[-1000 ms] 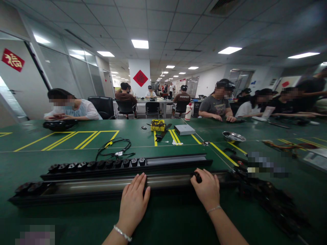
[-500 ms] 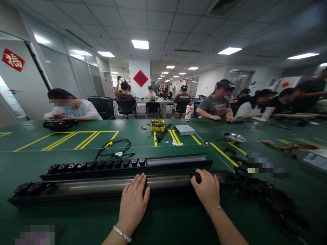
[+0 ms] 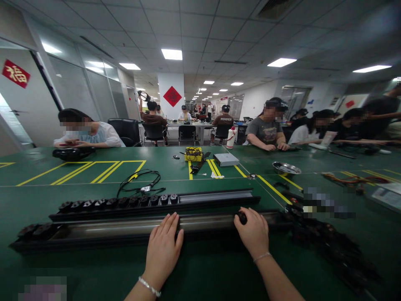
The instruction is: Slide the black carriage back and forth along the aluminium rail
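1. Green table (image 3: 94, 271) with yellow lines carries two long black rails; other people sit at its far side.
2. Your near rail (image 3: 109, 230) lies with its long axis from left to right, across your body. The far rail (image 3: 216, 196) lies parallel, just behind it.
3. Your left hand (image 3: 163, 248) rests flat on the near rail, near its middle, with fingers stretched forward and nothing held.
4. Your right hand (image 3: 253, 234) is further right on the same rail. Its fingers close around a small black part (image 3: 242, 217) at the rail's channel, so this hand is the nearer one.
5. Your right forearm comes in from the lower right.
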`<act>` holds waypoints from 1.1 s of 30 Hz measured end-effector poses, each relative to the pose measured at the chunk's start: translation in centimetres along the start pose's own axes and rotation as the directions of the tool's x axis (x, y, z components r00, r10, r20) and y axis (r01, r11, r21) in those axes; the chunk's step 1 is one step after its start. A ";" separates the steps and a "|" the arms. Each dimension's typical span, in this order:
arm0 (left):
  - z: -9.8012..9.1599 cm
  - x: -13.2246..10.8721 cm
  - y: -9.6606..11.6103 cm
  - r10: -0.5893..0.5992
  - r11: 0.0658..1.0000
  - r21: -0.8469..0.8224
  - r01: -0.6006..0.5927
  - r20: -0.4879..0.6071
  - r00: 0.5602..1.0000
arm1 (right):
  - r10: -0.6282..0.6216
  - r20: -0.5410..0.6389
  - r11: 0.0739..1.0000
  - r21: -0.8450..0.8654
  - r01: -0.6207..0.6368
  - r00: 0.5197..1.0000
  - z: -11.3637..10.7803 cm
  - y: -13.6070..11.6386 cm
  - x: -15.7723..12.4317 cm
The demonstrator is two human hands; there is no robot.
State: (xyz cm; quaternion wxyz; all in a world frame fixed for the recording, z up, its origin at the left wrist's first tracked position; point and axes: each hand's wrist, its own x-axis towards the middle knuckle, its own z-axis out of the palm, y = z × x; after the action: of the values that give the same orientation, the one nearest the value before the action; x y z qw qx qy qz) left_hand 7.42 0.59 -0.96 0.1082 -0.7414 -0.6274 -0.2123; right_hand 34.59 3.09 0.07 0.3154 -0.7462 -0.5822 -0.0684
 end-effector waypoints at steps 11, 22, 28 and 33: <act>-0.1 0.0 0.2 -0.003 1.000 0.004 0.003 -0.009 1.000 | 0.014 -0.008 1.000 0.009 -0.014 1.000 0.4 0.2 0.0; -0.1 0.0 0.1 -0.010 1.000 -0.006 0.010 0.001 1.000 | -0.011 -0.010 1.000 0.001 0.011 1.000 0.4 0.3 0.0; -0.1 0.0 0.1 -0.005 1.000 -0.016 0.005 -0.003 1.000 | 0.027 0.012 0.999 -0.039 -0.026 1.000 0.1 0.0 0.1; -0.3 0.1 0.2 -0.002 1.000 -0.021 0.002 -0.015 1.000 | 0.027 0.042 0.999 -0.039 -0.025 0.999 -0.3 -0.2 0.1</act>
State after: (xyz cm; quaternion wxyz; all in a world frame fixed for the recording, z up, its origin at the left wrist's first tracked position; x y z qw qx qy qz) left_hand 7.59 0.48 -0.64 0.1050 -0.7402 -0.6250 -0.2245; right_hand 34.53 3.04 0.36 0.2895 -0.7610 -0.5776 -0.0594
